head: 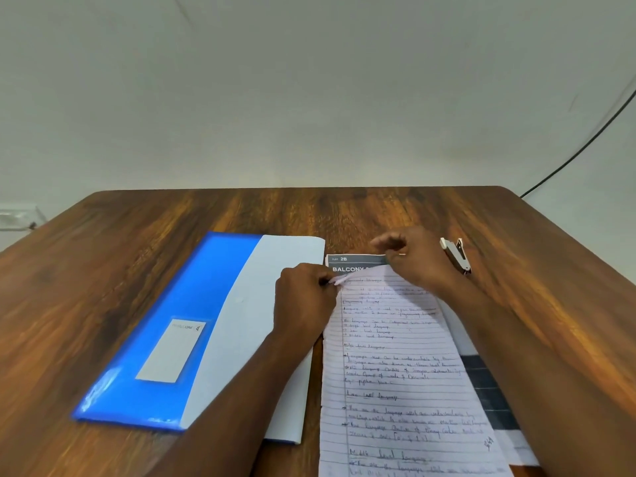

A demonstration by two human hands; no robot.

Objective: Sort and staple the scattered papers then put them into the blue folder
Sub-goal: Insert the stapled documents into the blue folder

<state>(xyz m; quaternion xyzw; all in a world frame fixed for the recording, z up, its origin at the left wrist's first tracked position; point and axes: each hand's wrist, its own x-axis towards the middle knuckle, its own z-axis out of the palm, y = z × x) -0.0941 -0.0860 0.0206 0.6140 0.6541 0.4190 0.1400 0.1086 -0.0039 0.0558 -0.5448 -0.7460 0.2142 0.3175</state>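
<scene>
A handwritten lined page (395,373) lies on top of a printed sheet with a grey header (358,259) on the wooden table. My left hand (304,297) pinches the lined page's top left corner. My right hand (416,256) holds the papers' top edge near the printed header, fingers curled. A blue folder (165,321) lies to the left, with a pale blue sheet (268,304) overlapping its right side. A white stapler (456,254) rests on the table just right of my right hand.
The wooden table (344,211) reaches to a plain wall. A black cable (585,142) hangs at the far right. A white socket plate (17,216) shows at the left edge.
</scene>
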